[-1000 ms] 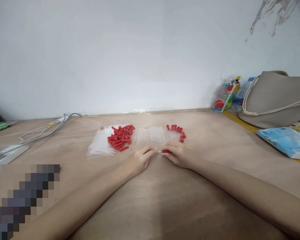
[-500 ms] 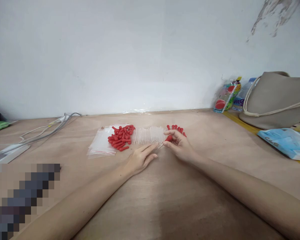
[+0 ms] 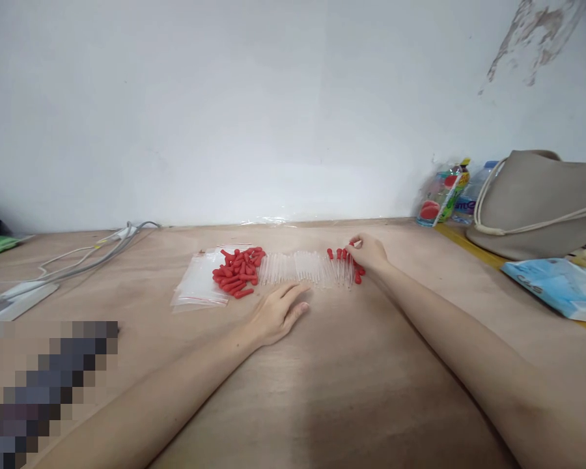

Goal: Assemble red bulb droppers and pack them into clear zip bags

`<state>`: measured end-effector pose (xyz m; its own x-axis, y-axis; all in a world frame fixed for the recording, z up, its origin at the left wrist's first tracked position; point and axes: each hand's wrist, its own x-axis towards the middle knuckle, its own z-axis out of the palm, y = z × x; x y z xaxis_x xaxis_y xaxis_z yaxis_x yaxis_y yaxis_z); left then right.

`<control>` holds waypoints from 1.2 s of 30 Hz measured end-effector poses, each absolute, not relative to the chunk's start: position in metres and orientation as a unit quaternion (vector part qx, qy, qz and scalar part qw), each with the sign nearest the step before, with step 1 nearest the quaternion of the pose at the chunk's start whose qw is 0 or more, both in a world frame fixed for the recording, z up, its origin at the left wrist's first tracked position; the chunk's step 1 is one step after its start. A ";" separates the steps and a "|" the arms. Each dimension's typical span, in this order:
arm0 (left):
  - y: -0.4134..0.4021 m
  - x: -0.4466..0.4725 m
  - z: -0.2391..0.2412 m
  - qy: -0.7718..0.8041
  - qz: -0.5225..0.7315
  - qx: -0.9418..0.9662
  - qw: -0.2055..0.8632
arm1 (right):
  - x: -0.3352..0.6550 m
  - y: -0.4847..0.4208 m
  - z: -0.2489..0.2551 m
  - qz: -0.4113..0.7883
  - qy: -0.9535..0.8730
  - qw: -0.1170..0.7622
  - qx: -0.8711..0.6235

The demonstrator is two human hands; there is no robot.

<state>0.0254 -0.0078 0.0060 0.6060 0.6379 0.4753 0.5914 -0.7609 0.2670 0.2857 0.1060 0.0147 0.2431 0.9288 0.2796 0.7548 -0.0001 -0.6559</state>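
One dropper (image 3: 352,244) is at the right-hand group, its red bulb pinched between thumb and finger of the right hand (image 3: 370,253), which half a second ago held it beside the left hand (image 3: 279,316), now loose on the table (image 3: 254,404), thumb and fingers apart. Three capped droppers (image 3: 339,254) lie just left, then tubes (image 3: 293,267) too crowded to count, then heaped bulbs (image 3: 239,270) partly over flat bags (image 3: 195,283).

The bulbs (image 3: 237,270) are red, the tubes (image 3: 278,268) clear — the bench (image 3: 361,384) is grained brown, the bag (image 3: 542,202) grey-beige, the packet (image 3: 554,286) blue-and-white.
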 end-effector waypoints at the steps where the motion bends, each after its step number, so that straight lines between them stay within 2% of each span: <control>1: -0.008 0.025 0.006 0.341 0.279 0.897 0.042 | 0.284 0.105 0.013 0.109 -0.610 0.357 -0.699; 7: -0.008 0.027 0.006 0.347 0.295 0.890 0.011 | 0.299 0.090 0.016 0.048 -0.616 0.304 -0.725; 13: 0.008 0.050 0.012 0.439 0.309 0.842 -0.049 | 0.316 0.069 0.018 0.106 -0.640 0.213 -0.731; 19: 0.045 0.091 0.021 0.545 0.262 0.792 -0.086 | 0.310 0.067 0.018 0.149 -0.638 0.170 -0.736; 27: 0.063 0.129 0.031 0.609 0.168 0.766 -0.120 | 0.303 0.067 0.026 0.145 -0.610 0.155 -0.763; 36: 0.073 0.145 0.035 0.659 0.127 0.735 -0.094 | 0.309 0.073 0.022 0.144 -0.597 0.203 -0.763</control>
<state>0.1454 0.0726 0.0351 0.0984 0.9455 0.3102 0.9932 -0.1128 0.0285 0.3092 0.0729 0.0220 0.2463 0.9690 0.0212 0.8519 -0.2060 -0.4815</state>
